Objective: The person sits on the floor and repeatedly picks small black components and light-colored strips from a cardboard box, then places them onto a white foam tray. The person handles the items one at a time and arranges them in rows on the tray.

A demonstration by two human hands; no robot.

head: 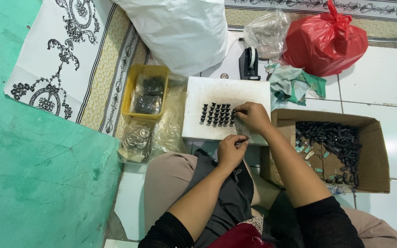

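Observation:
Several small black parts stand in neat rows on a white board in front of me. My right hand rests at the right end of the rows, its fingertips touching the outermost black part. My left hand hovers at the board's near edge with fingers pinched on something small that I cannot make out. A cardboard box to my right holds a heap of the same black parts and a few small pale bits.
A yellow tray with clear bags of dark parts sits left of the board, another clear bag below it. A black tape dispenser, white sack, clear bag, red bag and green cloth lie beyond.

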